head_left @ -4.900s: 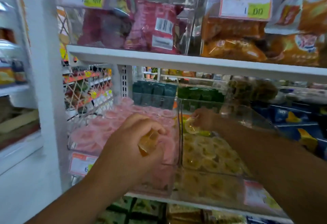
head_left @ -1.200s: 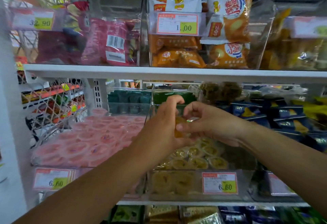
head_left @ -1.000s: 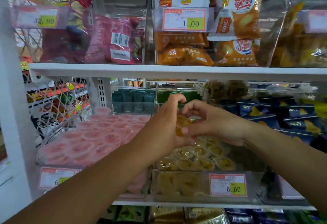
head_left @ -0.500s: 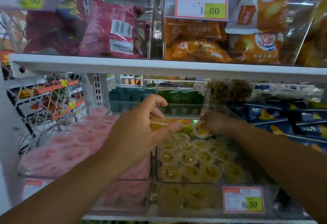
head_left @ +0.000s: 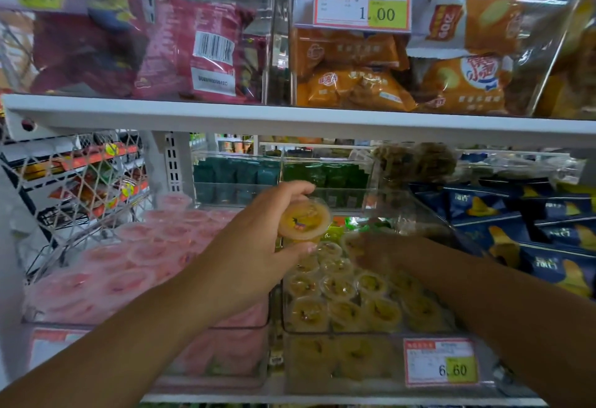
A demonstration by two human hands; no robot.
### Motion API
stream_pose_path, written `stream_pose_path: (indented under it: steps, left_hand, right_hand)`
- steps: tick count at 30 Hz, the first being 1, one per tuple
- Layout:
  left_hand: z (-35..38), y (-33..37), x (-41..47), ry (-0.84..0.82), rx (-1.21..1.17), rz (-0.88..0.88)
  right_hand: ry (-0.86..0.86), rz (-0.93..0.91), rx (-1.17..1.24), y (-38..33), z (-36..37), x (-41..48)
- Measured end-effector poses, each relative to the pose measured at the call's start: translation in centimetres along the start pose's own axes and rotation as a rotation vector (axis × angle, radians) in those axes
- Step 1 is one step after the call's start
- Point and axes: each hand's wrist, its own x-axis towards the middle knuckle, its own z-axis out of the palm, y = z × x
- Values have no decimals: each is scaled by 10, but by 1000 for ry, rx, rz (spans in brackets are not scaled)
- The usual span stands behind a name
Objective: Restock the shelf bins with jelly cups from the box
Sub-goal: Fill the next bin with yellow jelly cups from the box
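A yellow jelly cup (head_left: pixel 304 220) is held in the left hand (head_left: pixel 254 243), pinched between the thumb beneath it and the fingers curled over it. The printed lid is thus turned toward the camera, and the cup is tilted on its side rather than upright. It is carried above the rear part of the clear bin (head_left: pixel 322 332) that holds the other yellow cups, close to the divide from the neighbouring bin of pink cups (head_left: pixel 106 275). That position is judged to be deliberate: the cup is kept clear of the stock below so that it can be lowered, or passed across, once a place has been made for it. The right hand (head_left: pixel 380 251) is reached into the same bin, low among the cups toward the back. It is blurred, so it cannot be told whether its fingers are closed on a cup or merely laid on the pile. The yellow cups are seen lying mostly lid-up in rough rows, an arrangement by which the bin is presumably packed tightly and the lids kept readable. A price tag (head_left: pixel 440 362) marked 6.60 is fixed to the bin's front wall. The box named in the task is not in view. The step in hand is judged to be the seating of cups in the yellow bin, with the held cup next to be placed.
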Motion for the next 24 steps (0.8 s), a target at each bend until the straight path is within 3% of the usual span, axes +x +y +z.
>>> stream_pose_path:
  steps: [4, 15, 21, 24]
  left_hand:
    - [6, -6, 0, -19, 67, -4]
    - [7, -6, 1, -53, 205, 11]
    - [9, -4, -2, -47, 255, 10]
    - [7, -4, 0, -44, 212, -15]
  right_hand:
    - [-181, -55, -264, -4, 13, -7]
    - [-173, -18, -161, -16, 5, -38]
    - [-66, 49, 176, -1, 25, -12]
    - [22, 12, 616, -4, -1, -31]
